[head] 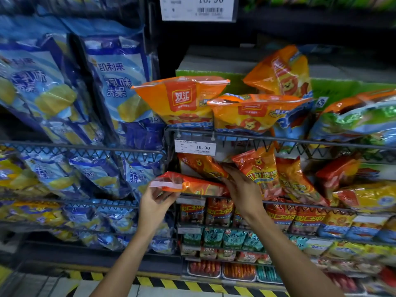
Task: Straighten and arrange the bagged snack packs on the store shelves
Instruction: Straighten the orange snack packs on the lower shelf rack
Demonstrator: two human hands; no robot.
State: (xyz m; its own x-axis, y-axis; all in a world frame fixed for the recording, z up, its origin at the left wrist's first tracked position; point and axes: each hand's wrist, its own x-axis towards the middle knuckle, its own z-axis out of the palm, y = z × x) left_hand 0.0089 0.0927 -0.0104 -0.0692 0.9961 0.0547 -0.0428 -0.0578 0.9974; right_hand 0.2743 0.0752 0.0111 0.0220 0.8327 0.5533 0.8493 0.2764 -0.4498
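A red-orange sausage snack pack (192,185) lies flat and sticks out over the front of the middle wire shelf. My left hand (157,199) pinches its clear sealed end from below. My right hand (241,185) reaches into the same shelf with fingers on the leaning red-orange packs (260,168), and I cannot tell whether they curl around one. On the wire shelf above (278,139), orange packs (182,99) stand crooked, and one (282,71) is tipped at the back.
Tall blue and yellow snack bags (120,82) fill the wire racks on the left. A price tag reading 16.90 (195,146) hangs from the upper shelf rail. Smaller sausage packs (218,211) fill the lower rows. A yellow-black striped edge (192,285) runs along the floor.
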